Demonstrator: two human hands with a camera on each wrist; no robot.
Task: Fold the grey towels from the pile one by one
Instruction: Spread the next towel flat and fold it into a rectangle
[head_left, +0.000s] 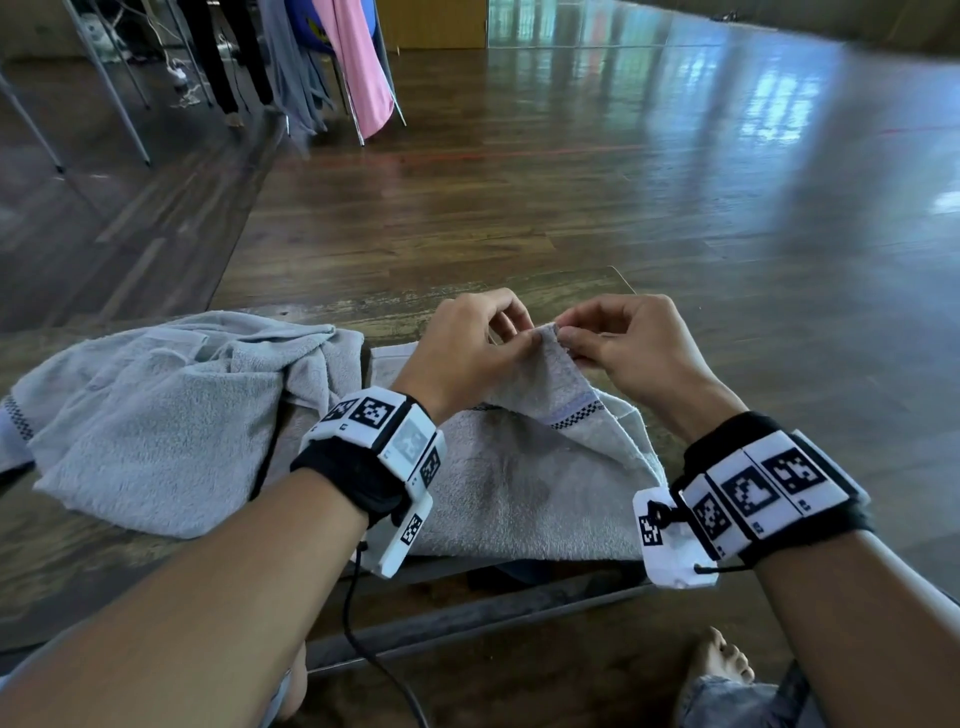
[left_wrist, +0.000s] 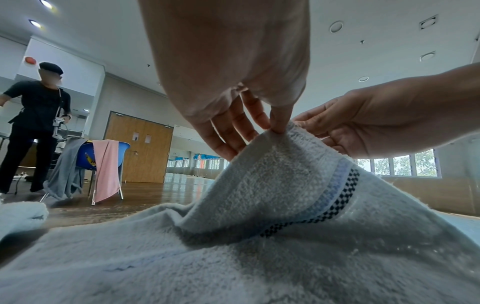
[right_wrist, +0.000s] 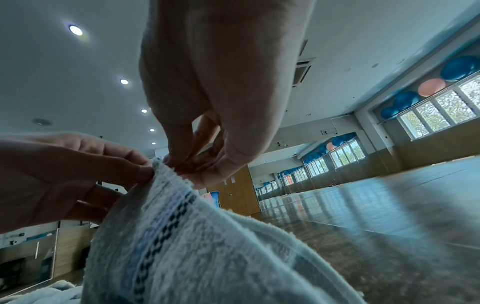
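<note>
**Two hands pinching one raised corner of a grey towel**

A low wooden table (head_left: 571, 283) is carrying two grey towels. The crumpled towel (head_left: 156, 415) is lying heaped on the left part of the table, with a checkered band showing at its far left edge. The towel being worked (head_left: 519, 493) is lying just beside it, right of centre, reaching to the near edge; one corner of it is being lifted clear of the surface into a peak, and a pale blue and black checkered stripe (left_wrist: 340, 197) is running across the raised flap.

Both forearms are reaching forward from the near side, each wearing one black wrist strap with white marker blocks. The two hands are meeting at the peak of the corner, close together but on opposite sides of it. The left hand (head_left: 467, 348) is coming in from the left, pinching the cloth between thumb and forefinger, its other fingers (left_wrist: 226, 144) hanging loosely extended behind the fabric. The right hand (head_left: 628, 348) is coming in from the right, its thumb and curled fingers (right_wrist: 207, 164) gripping the same hem edge.

Beyond the table, one pink cloth (head_left: 358, 67) is hanging over a blue chair (left_wrist: 85, 158), and one person in black (left_wrist: 36, 123) is standing behind it.
</note>
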